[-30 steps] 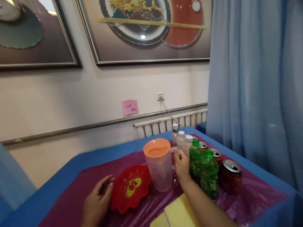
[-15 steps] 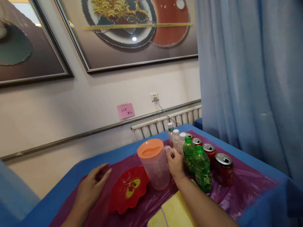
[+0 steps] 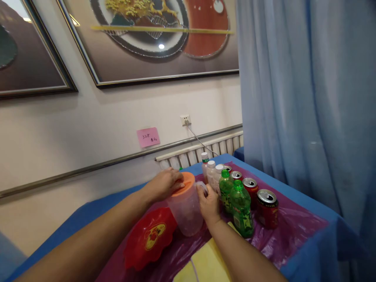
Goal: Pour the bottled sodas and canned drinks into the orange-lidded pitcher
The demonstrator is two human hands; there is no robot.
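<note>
A translucent plastic pitcher [image 3: 188, 217] stands upright with an orange lid [image 3: 188, 180] on top. My right hand [image 3: 209, 205] is closed round the pitcher's handle on its right side. From the left, my left hand [image 3: 166, 183] reaches over the lid, its fingers bent and closed on the lid's raised ridge; part of the lid is covered by them. Left of the pitcher lies a red scalloped plate [image 3: 135, 239] with a yellow heart-shaped print.
Green plastic bottles [image 3: 241, 213], white-capped bottles [image 3: 210, 172] and opened red cans [image 3: 267, 209] stand in rows at the right. A yellow cloth-like item [image 3: 202, 262] lies in front. Purple plastic sheet [image 3: 299, 223] covers the blue tablecloth [image 3: 88, 219]; a blue curtain [image 3: 282, 98] hangs at right.
My left hand has moved right and up from beside the red plate onto the pitcher's lid. The right hand stays on the handle. The view has shifted slightly.
</note>
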